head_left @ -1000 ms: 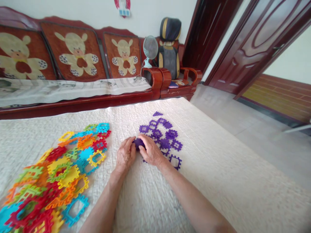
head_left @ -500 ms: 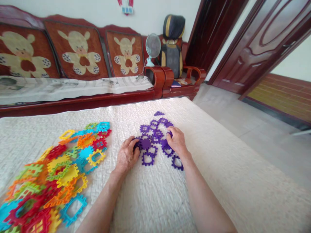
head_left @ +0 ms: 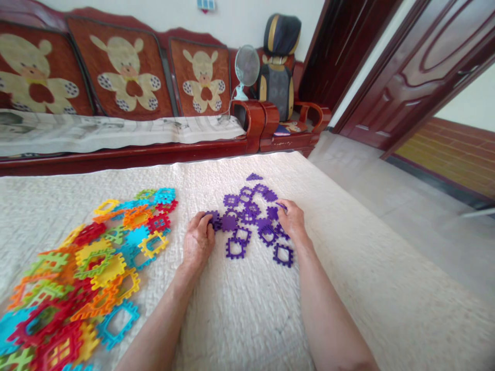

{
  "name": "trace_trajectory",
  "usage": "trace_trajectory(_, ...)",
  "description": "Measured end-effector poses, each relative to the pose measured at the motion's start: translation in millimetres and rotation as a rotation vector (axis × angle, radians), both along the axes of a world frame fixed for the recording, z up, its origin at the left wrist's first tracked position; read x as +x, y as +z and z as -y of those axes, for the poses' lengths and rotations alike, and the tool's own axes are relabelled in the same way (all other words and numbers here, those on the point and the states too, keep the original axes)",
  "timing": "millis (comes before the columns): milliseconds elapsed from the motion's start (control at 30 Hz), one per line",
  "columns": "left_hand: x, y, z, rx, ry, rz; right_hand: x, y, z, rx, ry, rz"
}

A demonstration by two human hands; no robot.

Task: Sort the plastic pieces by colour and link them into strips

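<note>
Purple toothed plastic tiles (head_left: 248, 217) lie loosely spread on the pale quilted cover, some overlapping. My left hand (head_left: 199, 239) pinches a purple tile (head_left: 212, 218) at the left side of this group, beside a solid purple square (head_left: 229, 222). On the right side, my right hand (head_left: 291, 219) has its fingertips closed on a thin purple piece (head_left: 282, 206). A purple triangle (head_left: 254, 176) lies beyond the group, and a square purple frame (head_left: 283, 255) sits nearest me below my right hand.
A large heap of red, yellow, orange, green and blue tiles (head_left: 102, 265) covers the left of the quilted surface (head_left: 240, 309). Behind stand a wooden sofa (head_left: 193, 149) with bear cushions, a small fan (head_left: 246, 67) and a door (head_left: 421, 77).
My left hand has shifted slightly left with a purple tile. My right hand has moved slightly right, uncovering more purple tiles. The camera view has tilted down a little.
</note>
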State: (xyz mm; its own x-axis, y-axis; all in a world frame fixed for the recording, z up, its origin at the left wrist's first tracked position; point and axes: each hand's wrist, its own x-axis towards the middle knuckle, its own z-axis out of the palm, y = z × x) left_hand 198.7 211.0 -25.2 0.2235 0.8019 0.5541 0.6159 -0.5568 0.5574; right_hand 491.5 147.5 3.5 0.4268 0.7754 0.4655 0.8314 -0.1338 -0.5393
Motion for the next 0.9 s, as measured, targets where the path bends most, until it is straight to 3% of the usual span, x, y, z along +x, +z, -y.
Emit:
trace_trajectory(133, -0.8, -0.2, -1.0, 0.0, -0.021, 0.026, 3.1, 4.0, 2.6, -0.001, -0.028, -0.134)
trace_trajectory(333, -3.7, 1.8, -1.9, 0.017, -0.098, 0.057, -3.1, 4.4, -0.4, -0.055, 0.053, -0.349)
trace_trajectory(500, -4.4, 10.0, 2.0, 0.005, -0.126, 0.039, -1.8, 5.2, -3.1, 0.08, -0.02, -0.484)
trace_trajectory(667, -0.5, 14.3, 9.2, 0.009, -0.205, -0.161, -4.2, 10.2, -3.1, 0.195, -0.076, -0.474)
trace_trajectory(767, 1.3, 12.5, 9.3, 0.005, -0.202, -0.171, -21.8, 17.9, -4.0, 0.211, 0.037, -0.37)
trace_trajectory(900, -2.1, 11.2, 3.8, -0.04, -0.189, 0.005, -56.4, 24.1, -7.0, 0.145, 0.29, -0.272)
